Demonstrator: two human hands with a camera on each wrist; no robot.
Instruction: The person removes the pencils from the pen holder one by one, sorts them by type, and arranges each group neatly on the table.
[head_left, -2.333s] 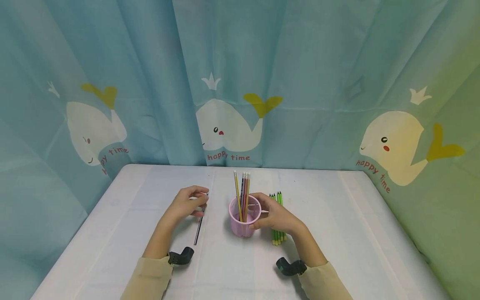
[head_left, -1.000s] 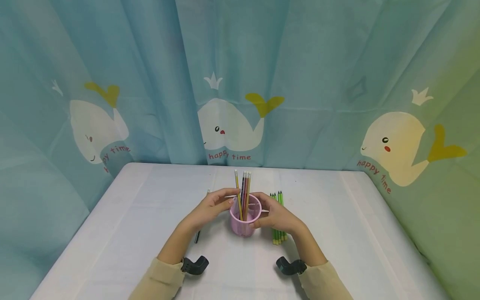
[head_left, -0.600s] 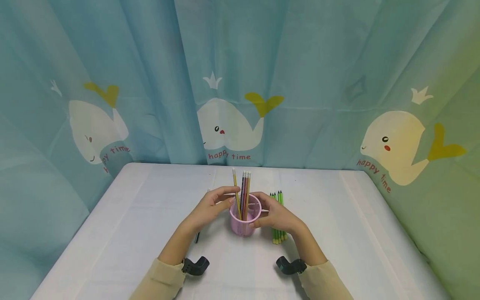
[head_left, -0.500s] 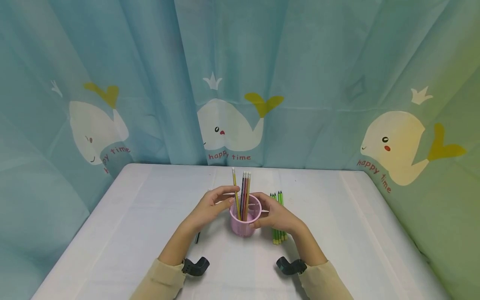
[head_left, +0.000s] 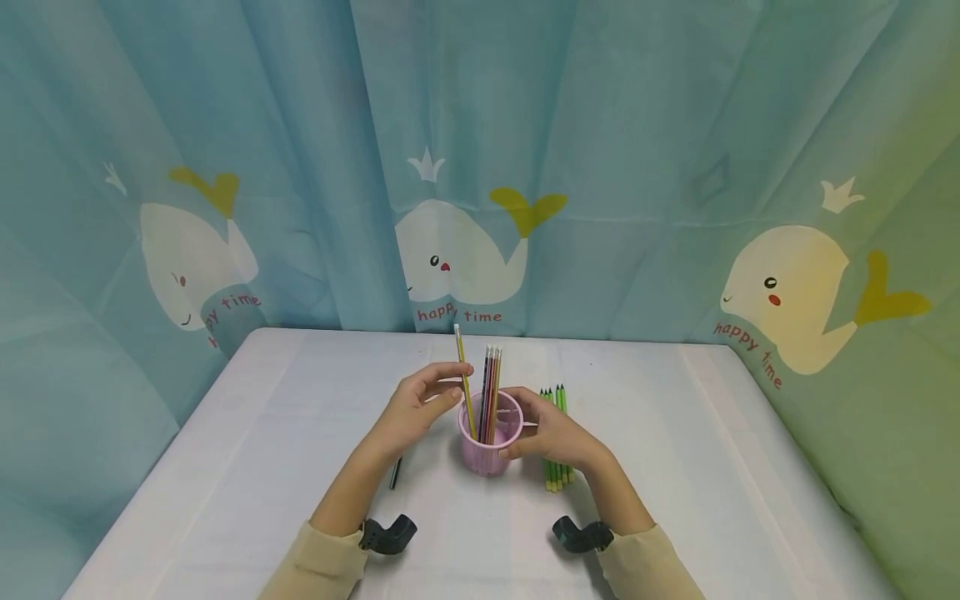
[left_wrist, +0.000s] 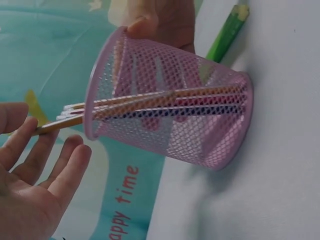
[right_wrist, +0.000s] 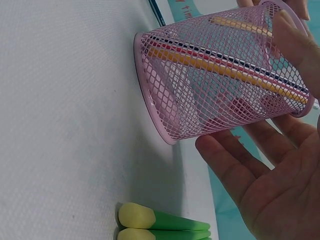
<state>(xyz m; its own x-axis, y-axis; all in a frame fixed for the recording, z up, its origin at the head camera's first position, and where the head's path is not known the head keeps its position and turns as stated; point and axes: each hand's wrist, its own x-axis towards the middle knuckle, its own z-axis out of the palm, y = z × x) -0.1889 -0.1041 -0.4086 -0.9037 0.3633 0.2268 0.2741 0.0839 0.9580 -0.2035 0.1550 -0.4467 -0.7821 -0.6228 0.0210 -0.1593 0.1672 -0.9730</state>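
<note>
A pink mesh pencil cup [head_left: 480,458] stands upright on the table, and my right hand [head_left: 555,429] grips its right side, thumb at the rim. Several pencils [head_left: 491,392] with dark, red and yellow bodies lean together inside. My left hand [head_left: 412,408] pinches a yellow pencil [head_left: 462,375] near its upper part; in the left wrist view the left hand [left_wrist: 40,185] has thumb and fingers at that pencil, whose lower end is within the cup. A dark pencil [head_left: 396,475] lies on the table, partly hidden under the left hand.
Several green pencils [head_left: 555,475] lie side by side on the table to the right of the cup, partly behind the right hand. The white table [head_left: 675,467] backs onto a blue curtain [head_left: 637,167] printed with whales.
My left hand moved from the dark pencil to the cup, took the yellow pencil and has drawn it slightly up and left, tilting its top leftward. The right hand stays on the cup.
</note>
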